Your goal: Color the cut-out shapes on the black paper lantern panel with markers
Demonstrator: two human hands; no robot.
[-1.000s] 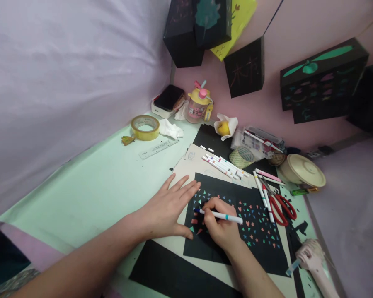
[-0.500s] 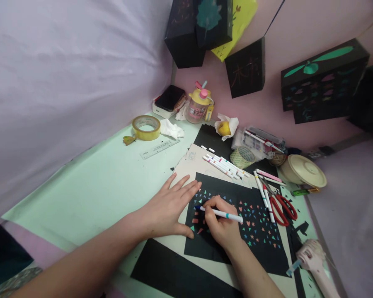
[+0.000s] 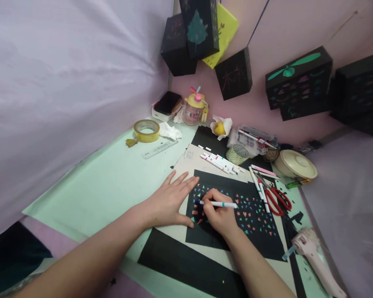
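My right hand (image 3: 220,212) grips a white marker pen (image 3: 222,204) with a blue tip and a teal band. The tip points left and meets the left part of a black sheet of paper (image 3: 211,240). Small coloured triangles, stars, hearts and other shapes cover much of that sheet. My left hand (image 3: 169,200) lies flat with fingers spread, its fingertips and thumb on the sheet's left edge. A pale board (image 3: 186,159) lies under the sheet. Whether the tip is marking the paper at this instant is hard to make out.
Several white markers (image 3: 220,162) lie behind the sheet. Red-handled scissors (image 3: 278,200) and a pink glue gun (image 3: 313,254) are on the right. Yellow tape (image 3: 146,130) and a clear ruler (image 3: 160,149) lie at left. Black boxes (image 3: 298,85) hang above; a black strip (image 3: 186,263) lies in front.
The camera view has shifted a little, moving the whole scene. The marker is now more level in my right hand, its tip still near the same spot. My left hand stays flat.
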